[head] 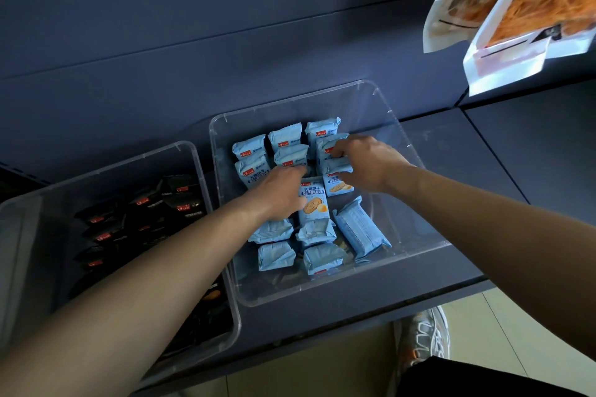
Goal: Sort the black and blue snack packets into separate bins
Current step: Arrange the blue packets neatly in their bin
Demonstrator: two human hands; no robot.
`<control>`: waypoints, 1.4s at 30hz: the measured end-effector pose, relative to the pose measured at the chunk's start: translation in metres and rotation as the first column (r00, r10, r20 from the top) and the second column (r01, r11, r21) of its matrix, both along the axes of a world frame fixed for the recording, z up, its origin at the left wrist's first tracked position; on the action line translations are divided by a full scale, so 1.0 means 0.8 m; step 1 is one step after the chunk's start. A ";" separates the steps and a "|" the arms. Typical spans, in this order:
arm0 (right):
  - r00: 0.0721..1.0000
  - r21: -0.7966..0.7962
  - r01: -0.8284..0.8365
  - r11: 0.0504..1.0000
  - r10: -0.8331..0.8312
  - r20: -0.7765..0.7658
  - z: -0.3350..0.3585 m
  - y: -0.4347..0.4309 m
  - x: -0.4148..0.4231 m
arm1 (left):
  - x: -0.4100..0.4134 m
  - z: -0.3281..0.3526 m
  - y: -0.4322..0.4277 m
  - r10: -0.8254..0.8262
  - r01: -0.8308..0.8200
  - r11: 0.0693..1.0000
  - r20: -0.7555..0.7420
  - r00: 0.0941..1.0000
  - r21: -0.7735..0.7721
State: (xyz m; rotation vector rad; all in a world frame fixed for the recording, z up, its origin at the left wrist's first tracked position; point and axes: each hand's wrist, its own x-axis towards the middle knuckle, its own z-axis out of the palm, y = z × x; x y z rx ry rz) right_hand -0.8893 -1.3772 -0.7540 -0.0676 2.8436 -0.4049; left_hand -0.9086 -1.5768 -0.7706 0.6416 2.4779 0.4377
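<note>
Both my hands are down inside the clear bin [380, 113] in front of me, the one that holds the blue packets [359, 229]. My left hand [280, 193] lies palm-down on the packets near the middle of the bin, fingers stretched forward and close together; I cannot tell whether it grips anything beneath it. My right hand [364, 161] sits just beside it, fingers curled around an upright blue packet [337, 182], thumb at its front and fingertips over the top of the stack behind.

I count about fifteen blue packets that I can see. Beyond my fingertips they stand in tidy overlapping rows. Closer to my wrists they lie loose and flat, some face-down; one lies tilted under my right forearm.

Out past my left forearm sits a second clear bin [193, 151], touching or nearly touching the first. It holds the black packets [180, 200], piled unevenly. Roughly eight show red labels; my arm hides more, so I cannot give a full count.

Both bins rest on a dark blue shelf [467, 145]. Three orange-and-white pouches [532, 10] hang above my right hand.
</note>
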 end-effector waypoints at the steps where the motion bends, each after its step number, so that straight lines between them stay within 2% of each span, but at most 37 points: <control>1: 1.000 -0.007 -0.002 1.000 0.002 -0.002 -0.001 0.001 0.000 | 0.001 -0.001 0.000 -0.008 0.008 1.000 -0.001 1.000 -0.001; 10: 1.000 -0.024 -0.015 1.000 0.015 0.004 -0.003 0.002 -0.001 | -0.009 0.004 -0.006 -0.014 0.013 1.000 0.057 0.998 0.014; 16: 1.000 -0.028 -0.021 0.999 0.021 0.003 -0.001 0.002 0.000 | -0.007 0.005 -0.008 0.031 -0.030 0.992 -0.007 0.999 0.125; 22: 1.000 -0.044 -0.003 0.999 0.003 0.001 -0.001 0.004 0.000 | -0.005 0.006 -0.001 0.018 -0.018 0.994 -0.003 1.000 0.105; 24: 1.000 -0.051 0.009 0.999 -0.010 -0.009 -0.002 0.004 -0.002 | -0.007 0.011 -0.002 0.018 -0.010 0.992 -0.066 0.998 0.128; 28: 0.997 -0.100 0.063 0.993 -0.067 -0.040 -0.001 0.003 -0.004 | -0.019 0.020 -0.011 0.075 -0.027 0.990 -0.350 0.934 0.139; 31: 0.996 -0.089 0.073 0.993 -0.077 -0.043 -0.003 -0.004 0.001 | -0.017 0.017 -0.015 0.031 -0.001 0.997 -0.401 0.915 0.073; 37: 0.995 -0.072 0.062 0.995 -0.067 -0.067 0.012 -0.002 0.010 | -0.018 0.026 -0.014 0.021 0.005 0.997 -0.352 0.936 0.075; 40: 0.985 -0.101 0.067 0.993 -0.081 -0.152 0.027 0.004 0.019 | -0.013 0.041 -0.010 0.039 0.016 0.989 -0.363 0.931 0.145; 42: 0.984 -0.152 0.075 0.986 -0.098 -0.147 0.035 0.009 0.025 | -0.005 0.049 -0.004 0.014 0.043 0.976 -0.257 0.966 0.214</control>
